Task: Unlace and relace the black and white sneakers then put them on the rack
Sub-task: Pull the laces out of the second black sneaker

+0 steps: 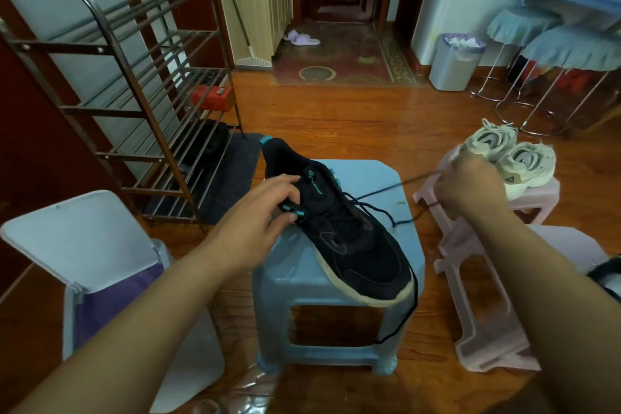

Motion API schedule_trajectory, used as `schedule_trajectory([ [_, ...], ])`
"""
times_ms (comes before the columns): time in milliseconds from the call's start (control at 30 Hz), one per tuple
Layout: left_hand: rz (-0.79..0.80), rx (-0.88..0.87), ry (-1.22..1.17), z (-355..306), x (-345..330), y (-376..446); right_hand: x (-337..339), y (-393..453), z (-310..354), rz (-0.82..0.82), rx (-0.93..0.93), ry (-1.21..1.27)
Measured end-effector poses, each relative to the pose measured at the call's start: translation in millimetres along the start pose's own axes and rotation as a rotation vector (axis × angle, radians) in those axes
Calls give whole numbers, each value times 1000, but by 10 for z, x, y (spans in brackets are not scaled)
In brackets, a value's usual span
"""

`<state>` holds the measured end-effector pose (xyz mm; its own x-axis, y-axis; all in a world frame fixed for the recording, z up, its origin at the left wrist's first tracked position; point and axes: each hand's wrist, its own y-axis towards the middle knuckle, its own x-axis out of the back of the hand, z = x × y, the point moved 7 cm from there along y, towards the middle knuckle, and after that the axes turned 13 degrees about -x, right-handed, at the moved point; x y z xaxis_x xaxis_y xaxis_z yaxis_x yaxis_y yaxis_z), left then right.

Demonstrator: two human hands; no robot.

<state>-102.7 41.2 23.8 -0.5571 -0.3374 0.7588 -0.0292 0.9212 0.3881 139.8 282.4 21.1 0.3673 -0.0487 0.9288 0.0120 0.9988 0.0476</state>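
One black sneaker lies diagonally across the blue stool, toe at its near right corner. Left hand fingers grasp the eyelet side; right hand fingers pinch the black lace, drawn taut rightward. White sneakers rest on the pink stool.

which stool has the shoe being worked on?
The blue stool, centre, carrying the black sneaker; the pink stool holds the white pair.
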Motion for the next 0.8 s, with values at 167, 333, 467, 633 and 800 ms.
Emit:
schedule_trajectory([
  [167, 4, 8, -12, 4, 14, 0, -170, 67, -112, 125, -14, -148],
  [333, -2, 11, -29, -2, -5, 29, -119, -775, 779, 401, 588, 231],
  [467, 36, 22, -44, 38, -6, 9, -86, -1077, 959, 175, 868, 161],
  [633, 101, 18, -57, 53, 14, -10, -65, -576, 749, 63, 423, 183],
  [800, 75, 16, -84, 52, 23, -50, -6, -166, 284, 60, 169, -76],
])
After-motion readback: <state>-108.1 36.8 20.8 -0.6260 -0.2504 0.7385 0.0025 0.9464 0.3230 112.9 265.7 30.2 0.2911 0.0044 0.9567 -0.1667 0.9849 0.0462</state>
